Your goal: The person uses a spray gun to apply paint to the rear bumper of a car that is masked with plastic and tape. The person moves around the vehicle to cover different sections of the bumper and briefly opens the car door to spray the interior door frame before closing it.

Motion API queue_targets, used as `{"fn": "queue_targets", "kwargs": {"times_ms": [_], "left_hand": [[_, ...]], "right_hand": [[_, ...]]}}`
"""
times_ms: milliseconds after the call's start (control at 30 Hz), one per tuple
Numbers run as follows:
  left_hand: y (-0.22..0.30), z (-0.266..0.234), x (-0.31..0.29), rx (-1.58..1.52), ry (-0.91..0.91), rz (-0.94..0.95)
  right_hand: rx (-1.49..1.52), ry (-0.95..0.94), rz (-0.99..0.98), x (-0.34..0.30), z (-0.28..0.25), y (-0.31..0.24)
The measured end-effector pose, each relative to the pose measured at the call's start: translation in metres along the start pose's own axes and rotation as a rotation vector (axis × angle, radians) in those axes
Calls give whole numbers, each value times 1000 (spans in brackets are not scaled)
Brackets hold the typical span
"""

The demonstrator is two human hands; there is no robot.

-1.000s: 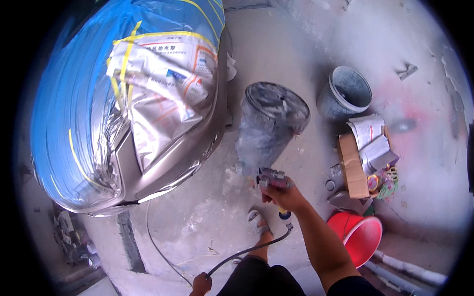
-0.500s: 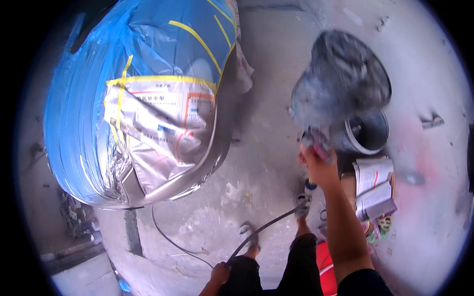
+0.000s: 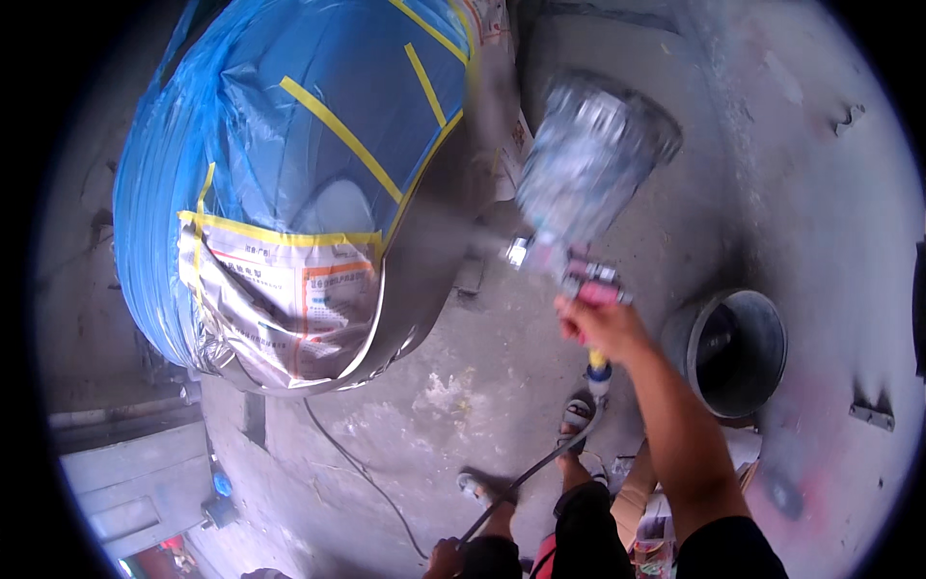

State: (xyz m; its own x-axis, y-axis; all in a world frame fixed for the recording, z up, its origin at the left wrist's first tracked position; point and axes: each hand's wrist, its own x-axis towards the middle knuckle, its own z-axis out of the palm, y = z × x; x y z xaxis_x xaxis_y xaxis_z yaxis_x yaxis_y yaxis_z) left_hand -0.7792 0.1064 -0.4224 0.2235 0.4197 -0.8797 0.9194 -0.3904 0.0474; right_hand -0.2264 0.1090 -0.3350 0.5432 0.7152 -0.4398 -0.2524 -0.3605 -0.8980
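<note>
My right hand [image 3: 610,328] is wrapped round the handle of a spray gun [image 3: 579,268]. Its large grey paint cup [image 3: 596,159] sits on top, tilted and smeared by motion. The nozzle points left at the silvery painted edge [image 3: 424,246] of a car body, and a pale mist hangs between them. Blue plastic film [image 3: 289,135] and newspaper [image 3: 289,304], fixed with yellow tape [image 3: 342,135], cover the rest of the car. From the gun's handle a dark air hose [image 3: 535,470] runs down to my left hand [image 3: 444,558], closed round it at the lower edge.
On the right, a dark bucket [image 3: 776,333] lies or stands with its mouth showing, beside my right forearm. Papers and a carton lie partly hidden behind that arm. A thin hose [image 3: 352,461] trails across the concrete floor. My sandalled feet [image 3: 576,415] are near the gun's hose.
My right hand has brought the spray gun leftward, closer to the car. Mist now shows at the nozzle. The view has shifted, and my left hand still holds the hose.
</note>
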Motion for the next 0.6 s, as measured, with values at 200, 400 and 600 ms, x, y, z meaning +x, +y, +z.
{"fn": "queue_targets", "kwargs": {"times_ms": [200, 400, 600], "left_hand": [[75, 23, -3, -168, 53, 135], [147, -6, -17, -314, 80, 169], [100, 43, -13, -215, 7, 61]], "right_hand": [[201, 350, -108, 81, -89, -43], [179, 564, -246, 125, -113, -46], [61, 362, -167, 66, -35, 14]]}}
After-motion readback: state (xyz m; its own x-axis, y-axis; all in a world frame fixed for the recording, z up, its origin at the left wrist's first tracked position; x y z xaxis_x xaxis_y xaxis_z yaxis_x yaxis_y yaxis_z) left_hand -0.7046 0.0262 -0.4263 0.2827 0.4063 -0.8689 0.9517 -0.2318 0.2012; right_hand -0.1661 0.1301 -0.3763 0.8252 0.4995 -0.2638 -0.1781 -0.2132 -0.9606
